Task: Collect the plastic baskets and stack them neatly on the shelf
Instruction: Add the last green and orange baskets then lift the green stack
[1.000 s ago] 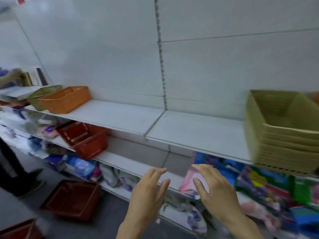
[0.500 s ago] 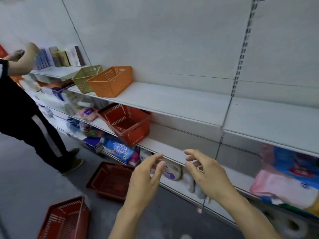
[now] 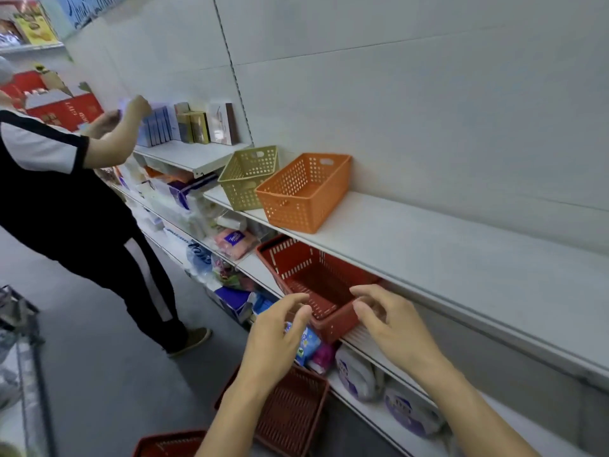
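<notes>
white metal shelving [image 3: 445,245] runs along the wall beside us, with a grey floor below. on the upper shelf an orange perforated plastic basket [image 3: 304,191] sits touching an olive-green perforated plastic basket [image 3: 248,176]. one shelf down, a red slotted plastic basket [image 3: 316,278] juts past the edge. our left hand [image 3: 273,338] and right hand [image 3: 392,328] hover at its near corner, fingers spread and curled, gripping nothing. two more red baskets [image 3: 290,410] lie on the floor. another person [image 3: 66,192] stands at the left.
</notes>
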The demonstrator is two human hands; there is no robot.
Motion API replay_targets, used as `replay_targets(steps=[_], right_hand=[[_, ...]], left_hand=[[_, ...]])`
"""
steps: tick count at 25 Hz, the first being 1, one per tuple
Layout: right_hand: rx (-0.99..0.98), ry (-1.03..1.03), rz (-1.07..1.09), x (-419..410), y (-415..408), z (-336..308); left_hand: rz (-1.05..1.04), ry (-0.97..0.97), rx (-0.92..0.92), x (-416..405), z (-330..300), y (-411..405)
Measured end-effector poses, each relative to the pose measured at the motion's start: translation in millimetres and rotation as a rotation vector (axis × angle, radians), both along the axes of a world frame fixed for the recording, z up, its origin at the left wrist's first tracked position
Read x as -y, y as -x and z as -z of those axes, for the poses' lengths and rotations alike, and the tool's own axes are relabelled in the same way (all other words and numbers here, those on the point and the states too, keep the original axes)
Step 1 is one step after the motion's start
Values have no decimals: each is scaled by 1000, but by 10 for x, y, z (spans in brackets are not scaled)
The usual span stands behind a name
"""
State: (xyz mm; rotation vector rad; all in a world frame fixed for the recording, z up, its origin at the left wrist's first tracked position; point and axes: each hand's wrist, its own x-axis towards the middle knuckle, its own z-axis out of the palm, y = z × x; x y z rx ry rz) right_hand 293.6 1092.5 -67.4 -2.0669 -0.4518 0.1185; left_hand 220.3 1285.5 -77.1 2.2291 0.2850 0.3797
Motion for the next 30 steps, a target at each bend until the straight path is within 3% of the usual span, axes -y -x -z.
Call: replay_targets(steps=[7,12,15,17,20,25,30], right_hand=[[-53,-61,100,-994,-1197,-361],[-205,-51,341,-1818,-1985,-611],[-407,-13,494,-2187,-2305,-631],[-430,6,562,-2294,-2409,-574],[-367,25,642,-2314,-2432,-523],[-329,-10,824,-1996,-2095,-431],[-139,-46,947,-1357,-1213,-295]], left_hand=[[35,58,54,-1247,-336,-1362],[-175,176,70,-2533,-583,-2600],[-297,305,-63,-3242,-627,-3212],[-301,413,-227,-3543,-539,-3485],[-158,567,-338,-3764,-483,-3635],[-58,477,-247,-3525,-442,-3376],[105,296,-137,-2871,-199,-2772]])
